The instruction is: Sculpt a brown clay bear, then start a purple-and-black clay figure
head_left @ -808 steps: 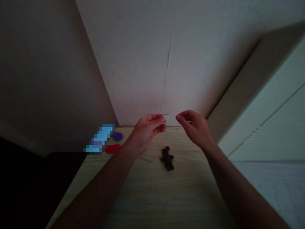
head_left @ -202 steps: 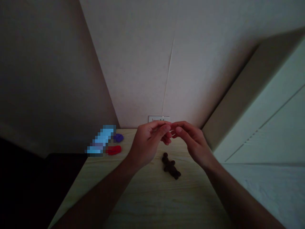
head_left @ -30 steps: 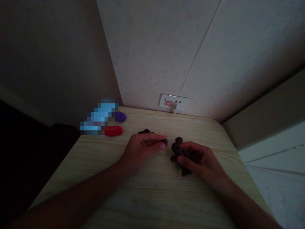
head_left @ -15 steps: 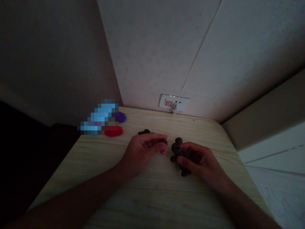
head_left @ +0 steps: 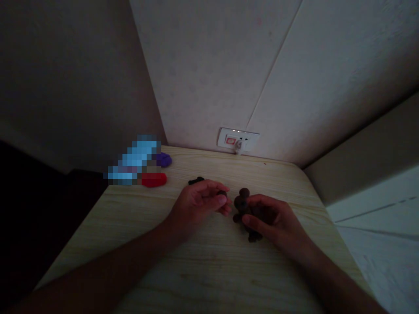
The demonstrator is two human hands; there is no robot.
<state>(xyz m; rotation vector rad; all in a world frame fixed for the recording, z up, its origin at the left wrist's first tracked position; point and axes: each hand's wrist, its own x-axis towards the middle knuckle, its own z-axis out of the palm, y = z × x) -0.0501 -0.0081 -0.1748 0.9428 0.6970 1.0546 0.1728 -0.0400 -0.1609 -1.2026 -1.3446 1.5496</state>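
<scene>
Between the thumb and fingers of my left hand (head_left: 199,205) is a small dark brown ball (head_left: 222,193), which looks like modelling clay. My right hand (head_left: 275,220) grips a dark brown clay figure (head_left: 241,204) made of rounded lumps, shaped like a bear with a round ear on top and small limbs. Its far side is covered by my fingers. A narrow gap separates the ball from the figure. Just behind my left hand lies a black lump (head_left: 195,180), partly hidden by it.
A red lump (head_left: 153,179) and a purple lump (head_left: 163,159) lie at the back left of the wooden table (head_left: 209,270), beside a blurred light-blue object (head_left: 134,161). On the wall behind is a socket (head_left: 238,139) with a plug in it.
The fingers of my left hand have shifted around the small ball, and more of the lower fingers shows. My right hand and the figure have hardly moved.
</scene>
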